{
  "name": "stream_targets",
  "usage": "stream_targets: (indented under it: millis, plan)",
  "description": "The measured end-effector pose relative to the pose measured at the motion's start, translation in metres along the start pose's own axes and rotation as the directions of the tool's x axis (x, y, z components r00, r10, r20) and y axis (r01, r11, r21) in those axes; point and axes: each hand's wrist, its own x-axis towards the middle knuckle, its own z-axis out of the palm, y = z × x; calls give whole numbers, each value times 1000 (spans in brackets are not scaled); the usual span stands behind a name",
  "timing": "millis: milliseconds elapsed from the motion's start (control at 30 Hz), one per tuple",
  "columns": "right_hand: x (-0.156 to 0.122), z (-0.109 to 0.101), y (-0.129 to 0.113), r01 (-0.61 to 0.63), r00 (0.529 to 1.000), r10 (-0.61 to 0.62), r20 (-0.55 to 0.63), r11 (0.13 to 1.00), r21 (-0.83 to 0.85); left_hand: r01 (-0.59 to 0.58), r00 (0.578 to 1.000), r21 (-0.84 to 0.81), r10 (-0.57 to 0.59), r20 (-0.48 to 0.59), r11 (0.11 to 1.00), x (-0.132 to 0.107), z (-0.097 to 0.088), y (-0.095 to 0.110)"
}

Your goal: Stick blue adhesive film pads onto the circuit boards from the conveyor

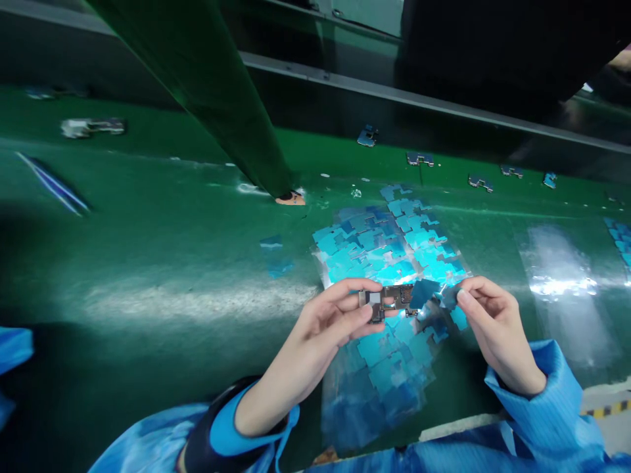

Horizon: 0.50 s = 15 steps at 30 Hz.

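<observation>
Circuit board [398,299], just one, is clamped by its left end between the thumb and fingers of the left hand [323,322], a grip that seems meant to steady it while leaving its other end open toward the right hand [495,325]. Right thumb and forefinger pinch the edge of one thin film piece [449,297], probably to leave most of it uncovered; a dark blue patch [424,293] lies at the board's right end, and whether it joins that film I cannot tell. The hands are apart, the board between them. Beneath and beyond them spread blue cut-outs [379,249], overlapping too much to count, presumably placed there for a short reach. Two loose blue scraps [271,242] lie beyond the left hand. Farther out, ahead of the hands and rightward, five small parts [420,159] show distinctly, perhaps set back to free working room. Far beyond the left hand lie one larger part [93,127] and one slim blue tool [56,187].
</observation>
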Motion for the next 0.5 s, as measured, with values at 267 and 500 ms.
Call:
stream_targets:
  millis: [267,500]
  plan:
    - [1,-1,0,-19,1000,19,-8,1000,-7,18,999,-67,-16,32,998,6,-6,0]
    - [1,-11,16,-100,985,99,-143,995,1,-226,956,-41,214,-200,973,7,-57,40]
